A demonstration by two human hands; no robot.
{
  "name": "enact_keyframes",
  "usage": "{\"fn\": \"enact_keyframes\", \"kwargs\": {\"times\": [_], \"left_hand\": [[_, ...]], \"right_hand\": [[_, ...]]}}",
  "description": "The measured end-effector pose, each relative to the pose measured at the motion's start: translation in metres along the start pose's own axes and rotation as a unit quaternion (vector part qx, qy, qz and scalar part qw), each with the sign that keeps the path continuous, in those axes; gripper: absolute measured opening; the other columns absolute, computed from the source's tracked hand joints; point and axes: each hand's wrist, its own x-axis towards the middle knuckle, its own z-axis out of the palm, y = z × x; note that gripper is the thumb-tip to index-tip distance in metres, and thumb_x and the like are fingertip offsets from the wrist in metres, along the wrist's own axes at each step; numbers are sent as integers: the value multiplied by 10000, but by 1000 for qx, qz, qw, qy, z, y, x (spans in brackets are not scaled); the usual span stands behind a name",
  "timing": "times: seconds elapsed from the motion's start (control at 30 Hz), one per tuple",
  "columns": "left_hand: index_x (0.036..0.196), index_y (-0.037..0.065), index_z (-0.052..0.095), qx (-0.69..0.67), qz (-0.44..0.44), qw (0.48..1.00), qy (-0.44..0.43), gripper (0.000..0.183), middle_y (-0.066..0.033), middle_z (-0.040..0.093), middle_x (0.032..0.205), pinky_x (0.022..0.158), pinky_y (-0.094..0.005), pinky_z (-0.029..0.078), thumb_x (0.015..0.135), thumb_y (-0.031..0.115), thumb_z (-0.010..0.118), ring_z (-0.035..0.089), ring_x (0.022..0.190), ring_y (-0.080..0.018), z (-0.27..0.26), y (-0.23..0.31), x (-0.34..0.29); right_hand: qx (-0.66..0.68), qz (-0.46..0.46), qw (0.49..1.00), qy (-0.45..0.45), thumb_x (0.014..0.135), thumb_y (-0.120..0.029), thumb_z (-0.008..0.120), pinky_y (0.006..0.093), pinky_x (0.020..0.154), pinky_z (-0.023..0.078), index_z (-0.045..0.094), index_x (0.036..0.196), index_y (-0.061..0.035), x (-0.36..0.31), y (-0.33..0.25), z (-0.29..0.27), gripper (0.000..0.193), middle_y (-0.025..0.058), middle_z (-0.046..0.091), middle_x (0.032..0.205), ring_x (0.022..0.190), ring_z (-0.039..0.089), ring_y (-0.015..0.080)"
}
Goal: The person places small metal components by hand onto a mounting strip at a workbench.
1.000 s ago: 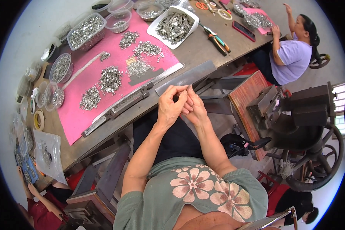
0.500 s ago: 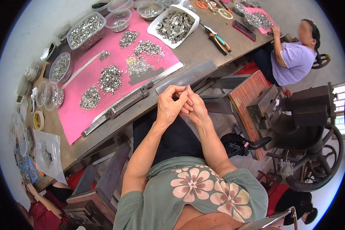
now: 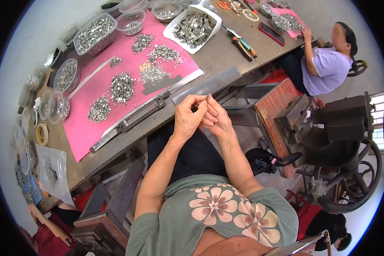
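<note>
My left hand (image 3: pixel 187 120) and my right hand (image 3: pixel 218 119) meet just off the near edge of the bench, above my lap. Thumbs and fingertips are pinched together, and whatever they hold is hidden or too small to name. Beneath and beyond them a flat metal plate (image 3: pixel 213 85) lies along the bench edge. To its left a long metal rail with a sliding block (image 3: pixel 146 112) rests on a pink sheet (image 3: pixel 79 138). Small heaps of silvery metal pieces (image 3: pixel 122 88) cover parts of that sheet, with thin pins (image 3: pixel 155 76) near a grey strip (image 3: pixel 162 85).
Clear tubs of metal parts (image 3: pixel 95 34) and a white tray (image 3: pixel 168 32) stand at the back. Pliers (image 3: pixel 242 48) and a red phone (image 3: pixel 272 34) lie farther right. A heavy press with a handwheel (image 3: pixel 367 187) stands at right. A person in lilac (image 3: pixel 328 70) sits beyond.
My hands stay pinched together in nearly the same place, with only slight finger movement. At the lower left, another person's hand has shifted a little.
</note>
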Motion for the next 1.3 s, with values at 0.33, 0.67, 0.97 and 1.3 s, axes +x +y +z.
{"fn": "enact_keyframes", "kwargs": {"times": [0.33, 0.67, 0.97, 1.3], "left_hand": [[1109, -24, 649, -11, 8, 1000, -23, 225, 20, 597, 842, 731, -204, 465, 921, 98, 636, 540, 759, -41, -3, -3, 2], [1137, 6, 665, 29, 24, 997, -64, 279, 24, 558, 801, 695, -221, 450, 876, 105, 672, 515, 731, -64, -10, 4, 5], [1106, -2, 668, 16, 17, 998, -62, 258, 32, 560, 782, 677, -215, 447, 874, 110, 682, 512, 721, -56, -9, 3, 5], [1057, -5, 670, -1, 24, 998, -54, 227, 24, 577, 772, 666, -217, 452, 868, 117, 694, 521, 714, -57, -8, 0, 5]], "right_hand": [[24, 17, 1000, -8, 1046, -383, 377, 246, 379, 278, 314, 514, -193, 1, -2, -2, 568, -44, 286, 414, 367, 316, 109], [44, 34, 998, -32, 1038, -312, 350, 251, 374, 280, 300, 498, -189, 0, -3, -4, 556, -35, 280, 398, 352, 316, 114], [38, 32, 998, -48, 1038, -303, 336, 248, 377, 281, 311, 507, -180, 0, -3, -6, 546, -30, 294, 410, 362, 316, 116], [43, 34, 997, -51, 1039, -293, 317, 246, 376, 293, 324, 509, -177, 0, -4, -6, 543, -30, 298, 407, 364, 321, 114]]}}
